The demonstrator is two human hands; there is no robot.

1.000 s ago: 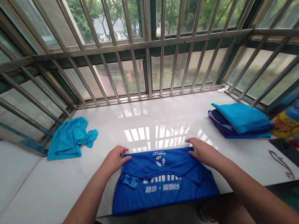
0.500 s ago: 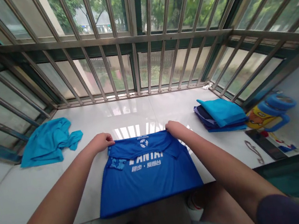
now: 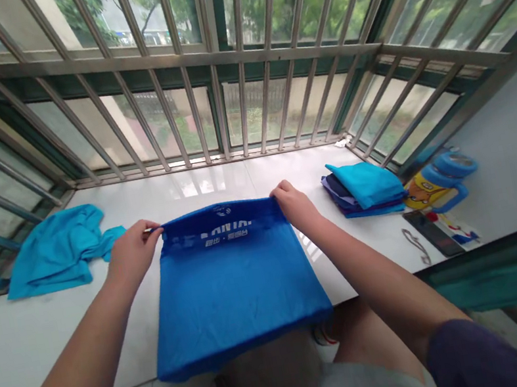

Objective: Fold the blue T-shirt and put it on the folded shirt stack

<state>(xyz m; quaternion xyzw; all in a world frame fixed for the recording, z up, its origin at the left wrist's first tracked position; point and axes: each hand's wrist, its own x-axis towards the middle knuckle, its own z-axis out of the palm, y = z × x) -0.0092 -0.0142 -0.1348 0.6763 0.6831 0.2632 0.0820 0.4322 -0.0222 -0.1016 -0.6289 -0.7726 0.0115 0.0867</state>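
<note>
A blue sports shirt (image 3: 234, 284) with white printing lies over the front edge of the white ledge, its lower part hanging slightly past it. My left hand (image 3: 133, 252) pinches the far left corner of the cloth between thumb and fingers. At the far right corner, my right hand (image 3: 294, 204) is closed on the same edge. That far edge is lifted a little and bows between my hands. The printing is partly in shadow and creased. Inside the shirt's folds, the sleeves are hidden.
A crumpled turquoise cloth (image 3: 58, 249) lies at the left. To the right are a stack of folded clothes (image 3: 367, 184), a blue and yellow bottle (image 3: 436, 182), a dark phone-like slab (image 3: 433, 233) and a thin cord (image 3: 415, 246). Metal bars (image 3: 164, 56) line the window behind the ledge.
Both hands have raised the shirt's far edge away from me, and my left hand has moved left. The folded-over upper part has opened into a shaded hollow. The camera view has shifted slightly.
</note>
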